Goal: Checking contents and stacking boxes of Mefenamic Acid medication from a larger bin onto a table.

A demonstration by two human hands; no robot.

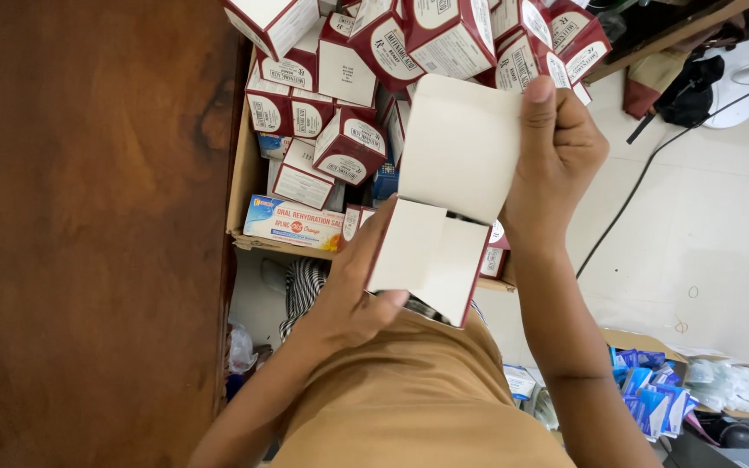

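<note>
A tan-shirted torso fills the foreground as two bare hands work an unfolded white cardboard carton with maroon edges above it. The left hand pinches its lower panel, thumb on top; the right hand grips the upper flap's edge, fingers curled closed. Beyond it, a brown cardboard box holds stacked maroon-and-white cartons, beside a dark wooden tabletop.
</note>
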